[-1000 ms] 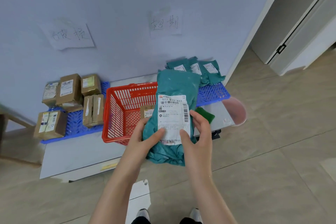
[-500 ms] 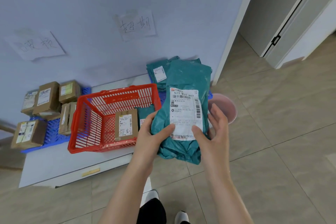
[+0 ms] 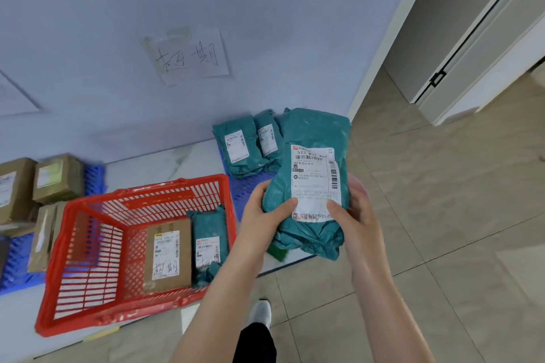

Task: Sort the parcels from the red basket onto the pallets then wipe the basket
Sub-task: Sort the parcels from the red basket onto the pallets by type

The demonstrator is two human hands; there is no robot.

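Near blue pallet (image 3: 244, 190), teal parcel (image 3: 314, 132) long-axis upright, left hand (image 3: 262, 215), right hand (image 3: 355, 215), fingers (image 3: 284, 206) pinching it

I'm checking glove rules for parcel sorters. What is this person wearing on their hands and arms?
Nothing that shows. The left hand and right hand are bare, with no gloves or rings visible. The left forearm and right forearm are uncovered down to the picture's bottom edge: no sleeve, cuff, watch or wristband in view.
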